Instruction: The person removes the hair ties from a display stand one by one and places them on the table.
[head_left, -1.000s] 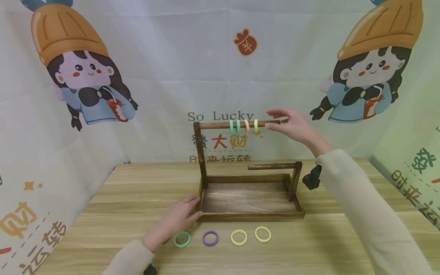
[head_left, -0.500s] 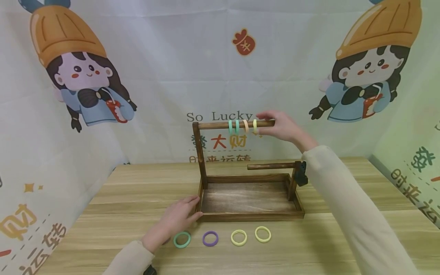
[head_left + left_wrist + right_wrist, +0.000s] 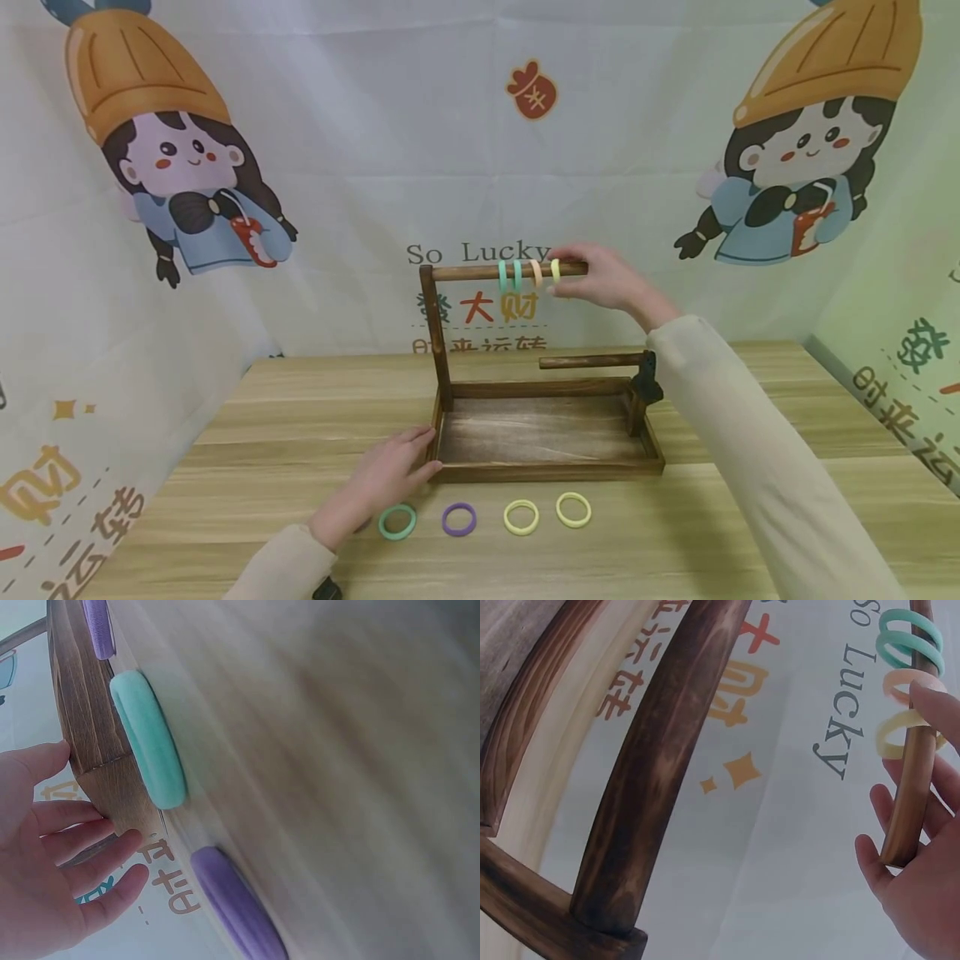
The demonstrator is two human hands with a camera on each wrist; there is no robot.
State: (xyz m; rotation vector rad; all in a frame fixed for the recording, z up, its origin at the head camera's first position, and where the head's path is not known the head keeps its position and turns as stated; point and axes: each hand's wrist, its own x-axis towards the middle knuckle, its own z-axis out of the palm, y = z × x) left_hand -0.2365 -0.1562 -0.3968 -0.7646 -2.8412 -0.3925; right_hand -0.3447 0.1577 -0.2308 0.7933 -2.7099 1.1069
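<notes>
A dark wooden stand [image 3: 547, 473] has a tray base, a tall upper bar [image 3: 465, 273] and a lower bar [image 3: 585, 362]. Two green hair ties [image 3: 503, 276], a peach hair tie [image 3: 536, 274] and a yellow hair tie [image 3: 556, 272] hang on the upper bar. At that bar's free end, my right hand [image 3: 607, 279] has thumb and fingers around the yellow hair tie; the right wrist view shows the bar's tip by the palm [image 3: 911, 840]. My left hand [image 3: 386, 471] rests with extended fingers against the tray's left end.
In front of the stand lie a green hair tie [image 3: 397, 522], a purple hair tie [image 3: 459, 520] and two yellow hair ties [image 3: 521, 518]. Another purple hair tie [image 3: 238, 904] is mostly hidden by my left wrist in the head view. A printed cloth [image 3: 360, 167] hangs behind the table.
My right hand has moved left along the upper bar, from its free end to the yellow hair tie. The left hand stays in place on the tray.
</notes>
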